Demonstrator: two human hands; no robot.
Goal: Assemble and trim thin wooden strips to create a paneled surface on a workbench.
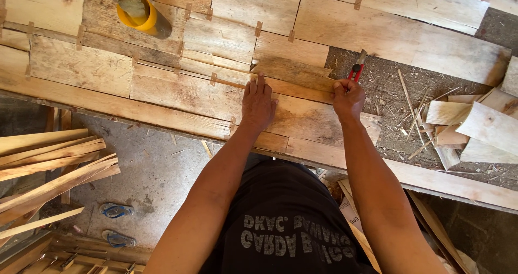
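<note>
Left hand: your left hand (258,102) lies open, palm down and fingers together, pressing flat on the wood sheets (189,93) at the middle of the frame.
Right hand: your right hand (348,98) is closed around a red-handled knife (356,69), just right of the left hand, its blade at the edge of a sheet.
Wood sheets: thin pieces joined by small tape strips, spread across the desk (448,182).
Tape roll: a yellow roll (137,12) sits upper left.
Offcuts: loose scraps (464,128) lie at the right.
Floor: sandals (116,210) lower left.

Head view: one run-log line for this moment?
left hand: flat on veneer sheet | right hand: gripping red-handled cutter | tape roll: far left
</note>
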